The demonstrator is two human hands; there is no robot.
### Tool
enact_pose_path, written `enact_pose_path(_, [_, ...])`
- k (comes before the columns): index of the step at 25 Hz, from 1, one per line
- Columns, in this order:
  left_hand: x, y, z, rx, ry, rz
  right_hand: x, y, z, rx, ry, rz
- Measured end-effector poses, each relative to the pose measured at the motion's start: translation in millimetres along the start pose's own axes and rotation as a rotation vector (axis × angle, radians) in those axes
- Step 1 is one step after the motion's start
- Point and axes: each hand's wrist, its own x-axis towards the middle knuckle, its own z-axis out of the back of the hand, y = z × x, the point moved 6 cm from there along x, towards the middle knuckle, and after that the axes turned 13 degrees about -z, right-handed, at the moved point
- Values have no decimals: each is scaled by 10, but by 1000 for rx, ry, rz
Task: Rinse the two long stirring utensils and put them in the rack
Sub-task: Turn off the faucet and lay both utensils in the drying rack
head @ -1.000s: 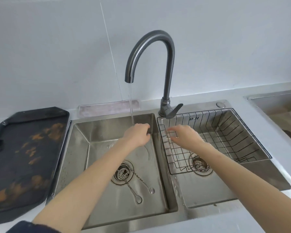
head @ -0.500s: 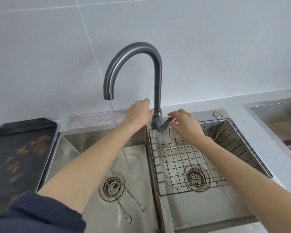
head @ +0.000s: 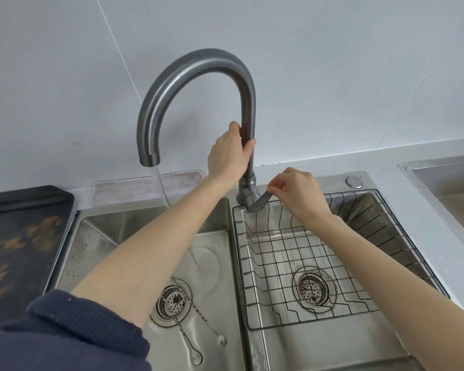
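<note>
Two long twisted-handle stirring spoons lie in the left sink basin by its drain: one stirring spoon nearer the front, the other stirring spoon to its right. My left hand grips the upright neck of the grey faucet. My right hand pinches the faucet lever at its base. Water runs from the spout into the left basin. The black wire rack sits in the right basin and holds nothing.
A dark tray with orange stains lies on the counter to the left. A pale cloth rests behind the left basin. Another sink shows at the far right edge. My dark sleeve covers the lower left.
My left hand rose from the basin and closed on the faucet neck. My right hand moved from the rack's rim to the lever. The water stream looks stronger, and the view has moved closer.
</note>
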Motion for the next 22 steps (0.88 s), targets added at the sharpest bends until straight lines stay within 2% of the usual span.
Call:
enact_pose_path(16, [-16,67,-65,-47,-43,29,55,6,-10,24,-66,-24])
enact_pose_path(19, [-68,96,-73,-109,-22,42,13,10,-16,-12,-78,-58])
enact_pose_path(22, [-262,100,-71,-39,49,-33,-84,58,-14,1,-91,-49])
